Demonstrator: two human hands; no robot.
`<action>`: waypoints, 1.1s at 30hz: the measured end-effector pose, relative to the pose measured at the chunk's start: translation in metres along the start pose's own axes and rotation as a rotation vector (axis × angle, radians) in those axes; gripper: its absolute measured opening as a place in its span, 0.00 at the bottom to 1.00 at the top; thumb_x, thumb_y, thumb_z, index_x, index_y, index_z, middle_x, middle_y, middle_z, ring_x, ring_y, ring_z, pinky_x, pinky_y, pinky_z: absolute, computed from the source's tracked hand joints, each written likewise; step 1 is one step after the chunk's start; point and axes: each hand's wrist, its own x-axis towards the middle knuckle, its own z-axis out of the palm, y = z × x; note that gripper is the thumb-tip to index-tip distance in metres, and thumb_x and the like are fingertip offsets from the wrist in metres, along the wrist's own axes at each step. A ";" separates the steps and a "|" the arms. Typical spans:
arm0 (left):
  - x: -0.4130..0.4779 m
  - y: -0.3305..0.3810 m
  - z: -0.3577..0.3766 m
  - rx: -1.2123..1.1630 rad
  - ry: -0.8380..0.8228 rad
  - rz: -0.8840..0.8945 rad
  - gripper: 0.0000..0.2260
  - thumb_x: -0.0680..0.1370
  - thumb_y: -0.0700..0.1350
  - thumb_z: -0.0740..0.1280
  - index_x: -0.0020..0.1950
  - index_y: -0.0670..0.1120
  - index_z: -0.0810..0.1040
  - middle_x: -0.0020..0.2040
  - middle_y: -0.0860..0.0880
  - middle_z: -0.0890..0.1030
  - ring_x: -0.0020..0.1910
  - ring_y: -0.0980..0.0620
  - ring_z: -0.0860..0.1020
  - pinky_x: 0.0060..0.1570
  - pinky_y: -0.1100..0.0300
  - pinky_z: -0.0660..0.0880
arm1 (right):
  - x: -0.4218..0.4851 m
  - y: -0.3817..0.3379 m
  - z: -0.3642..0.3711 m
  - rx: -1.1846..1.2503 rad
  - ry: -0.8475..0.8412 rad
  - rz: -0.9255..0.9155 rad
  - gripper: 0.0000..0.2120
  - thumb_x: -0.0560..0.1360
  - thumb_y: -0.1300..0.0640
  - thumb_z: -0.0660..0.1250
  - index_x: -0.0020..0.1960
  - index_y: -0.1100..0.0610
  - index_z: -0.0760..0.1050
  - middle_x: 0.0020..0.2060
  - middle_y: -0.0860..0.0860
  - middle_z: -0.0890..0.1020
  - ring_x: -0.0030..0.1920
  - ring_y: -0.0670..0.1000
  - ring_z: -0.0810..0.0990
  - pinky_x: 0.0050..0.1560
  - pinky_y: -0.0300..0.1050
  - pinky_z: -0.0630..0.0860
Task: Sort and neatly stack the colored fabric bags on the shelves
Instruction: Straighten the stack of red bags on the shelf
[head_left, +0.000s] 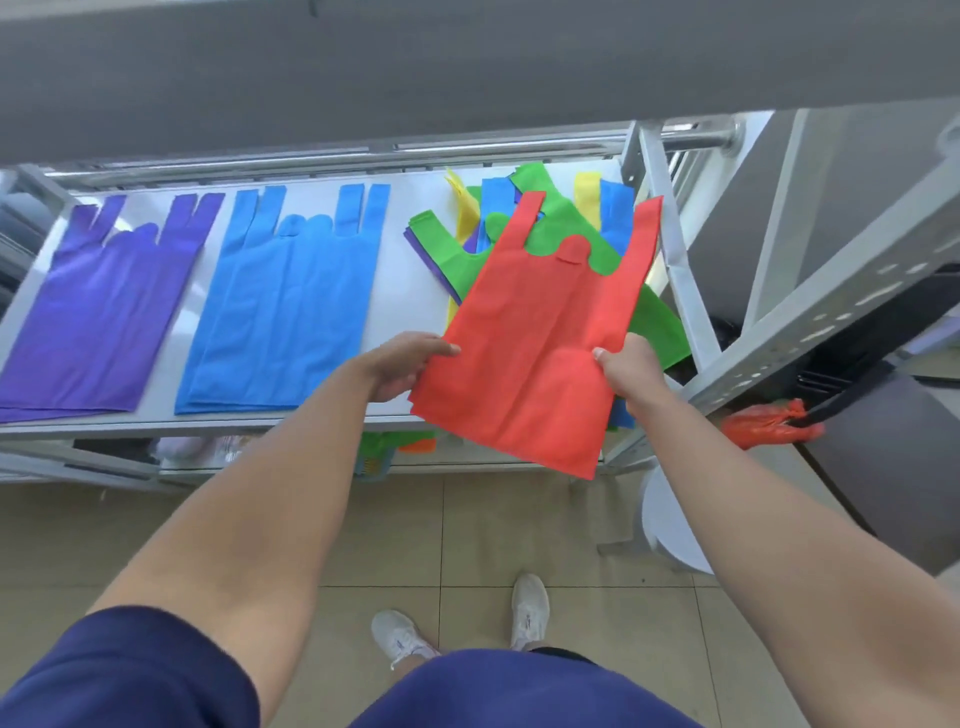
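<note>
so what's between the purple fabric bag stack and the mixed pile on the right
In the head view, a stack of blue fabric bags lies between them, bare white shelf either side.

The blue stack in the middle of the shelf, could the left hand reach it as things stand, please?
Probably yes, once freed: the left hand is gripping the red bag, but the blue stack lies just to its left on the shelf with nothing between them.

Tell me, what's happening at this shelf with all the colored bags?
A person is sorting fabric bags by color. Both hands, left and right, hold a red bag by its sides above the shelf. Purple bags and blue bags already lie in neat stacks; a mixed pile remains unsorted.
</note>
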 end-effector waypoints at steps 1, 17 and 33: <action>0.004 0.001 0.004 -0.010 0.098 0.041 0.13 0.82 0.43 0.69 0.65 0.41 0.80 0.57 0.43 0.86 0.52 0.47 0.86 0.49 0.54 0.83 | 0.001 0.002 -0.002 -0.016 -0.029 0.014 0.11 0.81 0.59 0.67 0.60 0.61 0.79 0.54 0.55 0.83 0.55 0.58 0.80 0.56 0.51 0.76; -0.177 -0.062 -0.080 -0.483 0.404 0.271 0.12 0.69 0.39 0.67 0.52 0.44 0.82 0.40 0.47 0.83 0.35 0.51 0.80 0.35 0.61 0.77 | -0.066 -0.156 0.122 0.307 -0.565 -0.157 0.14 0.78 0.71 0.61 0.56 0.59 0.81 0.37 0.49 0.87 0.34 0.47 0.84 0.42 0.45 0.81; -0.488 -0.341 -0.288 -0.906 1.105 0.505 0.12 0.79 0.36 0.70 0.62 0.41 0.81 0.47 0.44 0.86 0.40 0.50 0.85 0.49 0.52 0.83 | -0.386 -0.273 0.502 -0.085 -1.046 -0.540 0.08 0.74 0.56 0.73 0.51 0.49 0.87 0.41 0.49 0.87 0.38 0.48 0.81 0.43 0.46 0.78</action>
